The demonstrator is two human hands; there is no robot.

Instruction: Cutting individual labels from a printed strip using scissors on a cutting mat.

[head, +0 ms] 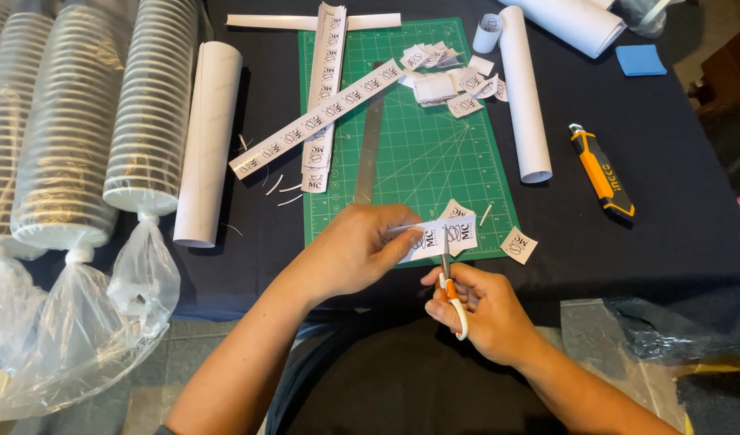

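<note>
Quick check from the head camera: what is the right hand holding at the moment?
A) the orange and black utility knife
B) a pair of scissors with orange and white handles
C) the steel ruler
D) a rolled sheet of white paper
B: the right hand grips the scissors, whose blades reach up into the paper strip that the left hand pinches; the utility knife lies apart on the dark cloth.

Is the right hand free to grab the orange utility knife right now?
Probably not: the right hand is gripping the scissors. The utility knife lies unobstructed on the dark cloth, so only the scissors stand in the way.
</note>
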